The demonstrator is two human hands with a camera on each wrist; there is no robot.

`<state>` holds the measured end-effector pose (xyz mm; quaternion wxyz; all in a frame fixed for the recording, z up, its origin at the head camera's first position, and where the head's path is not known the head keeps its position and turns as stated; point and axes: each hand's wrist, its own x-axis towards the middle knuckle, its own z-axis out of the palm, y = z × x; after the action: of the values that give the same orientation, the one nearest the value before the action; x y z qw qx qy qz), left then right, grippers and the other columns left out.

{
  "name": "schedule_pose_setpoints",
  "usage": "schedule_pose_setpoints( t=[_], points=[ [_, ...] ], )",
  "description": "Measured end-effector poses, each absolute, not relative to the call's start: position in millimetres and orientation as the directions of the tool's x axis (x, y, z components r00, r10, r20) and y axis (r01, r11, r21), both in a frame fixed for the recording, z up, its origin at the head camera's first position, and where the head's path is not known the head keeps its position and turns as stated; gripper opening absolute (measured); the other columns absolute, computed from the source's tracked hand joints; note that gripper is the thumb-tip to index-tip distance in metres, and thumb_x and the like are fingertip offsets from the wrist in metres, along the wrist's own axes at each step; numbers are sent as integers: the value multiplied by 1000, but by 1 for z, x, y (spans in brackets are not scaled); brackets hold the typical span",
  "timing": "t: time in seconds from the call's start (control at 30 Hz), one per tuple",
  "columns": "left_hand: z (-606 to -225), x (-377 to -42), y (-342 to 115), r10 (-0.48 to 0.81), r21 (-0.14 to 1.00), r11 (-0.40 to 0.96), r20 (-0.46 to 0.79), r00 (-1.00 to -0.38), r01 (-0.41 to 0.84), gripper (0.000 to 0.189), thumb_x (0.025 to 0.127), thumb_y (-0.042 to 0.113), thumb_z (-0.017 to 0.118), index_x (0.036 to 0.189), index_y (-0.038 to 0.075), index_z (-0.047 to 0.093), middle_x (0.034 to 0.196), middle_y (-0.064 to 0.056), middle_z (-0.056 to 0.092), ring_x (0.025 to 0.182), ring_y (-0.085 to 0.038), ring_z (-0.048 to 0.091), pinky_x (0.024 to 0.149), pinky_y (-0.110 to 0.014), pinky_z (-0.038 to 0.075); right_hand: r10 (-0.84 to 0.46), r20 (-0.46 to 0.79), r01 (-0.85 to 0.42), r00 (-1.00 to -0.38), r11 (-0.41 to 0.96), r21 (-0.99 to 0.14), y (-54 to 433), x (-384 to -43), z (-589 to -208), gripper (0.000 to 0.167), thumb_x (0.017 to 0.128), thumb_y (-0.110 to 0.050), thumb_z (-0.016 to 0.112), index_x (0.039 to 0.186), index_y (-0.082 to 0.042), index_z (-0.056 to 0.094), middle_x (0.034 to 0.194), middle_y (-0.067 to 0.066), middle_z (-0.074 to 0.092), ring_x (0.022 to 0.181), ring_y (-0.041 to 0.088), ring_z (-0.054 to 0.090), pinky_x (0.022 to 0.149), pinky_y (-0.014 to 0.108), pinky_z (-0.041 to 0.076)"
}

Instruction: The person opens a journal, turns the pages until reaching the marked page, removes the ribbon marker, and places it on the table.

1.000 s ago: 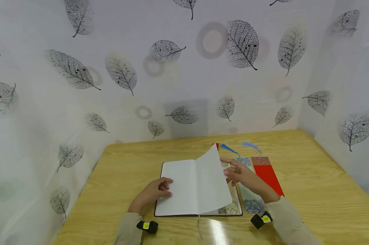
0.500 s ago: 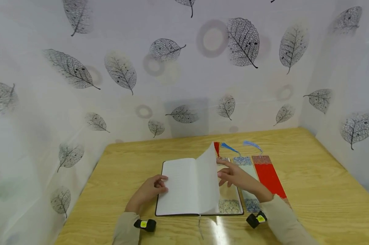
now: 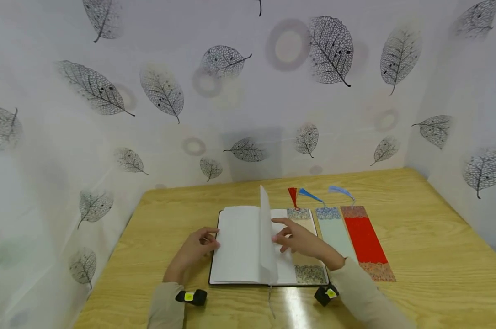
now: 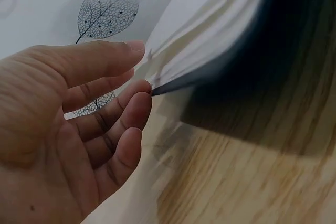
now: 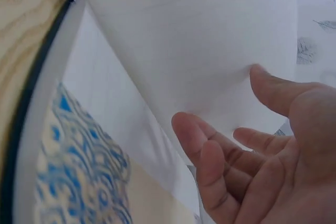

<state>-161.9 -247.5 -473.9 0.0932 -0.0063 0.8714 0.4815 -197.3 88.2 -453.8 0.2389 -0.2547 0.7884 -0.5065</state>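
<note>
An open notebook (image 3: 237,246) with white pages and a dark cover lies on the table. One page (image 3: 266,237) stands nearly upright at its middle. My left hand (image 3: 193,250) holds the notebook's left edge; in the left wrist view, the thumb is by the page edges and the fingertips touch the cover's edge. My right hand (image 3: 303,240) is on the right of the raised page, thumb and fingertips touching its face without pinching it. On the right-hand page lies a beige bookmark (image 3: 310,274) with patterned ends and a red tassel (image 3: 293,197), partly hidden by my right hand.
Right of the notebook lie a pale green bookmark (image 3: 336,235) with a blue tassel (image 3: 311,196) and a red bookmark (image 3: 365,240) with a light blue tassel (image 3: 341,191). A ribbon marker (image 3: 271,304) hangs from the notebook onto the wooden table (image 3: 165,214). Leaf-printed curtains (image 3: 248,100) surround it.
My right hand has moved left, swinging the page from leaning right to nearly upright. More of the beige bookmark shows. My left hand has shifted slightly left to the notebook's edge.
</note>
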Motion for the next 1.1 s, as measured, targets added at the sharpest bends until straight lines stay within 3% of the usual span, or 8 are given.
schedule_pose_setpoints(
  t=[0.47, 0.87, 1.1],
  points=[
    [-464, -159, -259, 52, 846, 530, -99, -994, -57, 44, 90, 19, 69, 130, 6, 56, 105, -13, 63, 87, -16, 60, 69, -27, 50, -553, -190, -161, -811, 523, -837, 47, -176, -464, 63, 92, -27, 65, 144, -5, 38, 94, 3, 62, 63, 14, 59, 59, 31, 45],
    [-459, -158, -251, 98, 859, 511, -93, -991, -30, 46, 90, 18, 68, 131, 4, 55, 104, -12, 62, 87, -16, 57, 72, -27, 50, -504, -143, -295, -852, 687, -664, 33, -165, -468, 64, 86, -30, 72, 141, -7, 47, 87, -1, 54, 71, 12, 48, 57, 27, 39],
    [-460, -159, -238, 186, 877, 480, -111, -976, -9, 46, 90, 18, 68, 132, 3, 54, 105, -13, 61, 88, -16, 58, 72, -27, 51, -484, -120, -345, -867, 756, -556, 26, -161, -465, 64, 84, -34, 74, 137, -8, 50, 117, 14, 61, 78, 17, 55, 60, 37, 46]
  ],
)
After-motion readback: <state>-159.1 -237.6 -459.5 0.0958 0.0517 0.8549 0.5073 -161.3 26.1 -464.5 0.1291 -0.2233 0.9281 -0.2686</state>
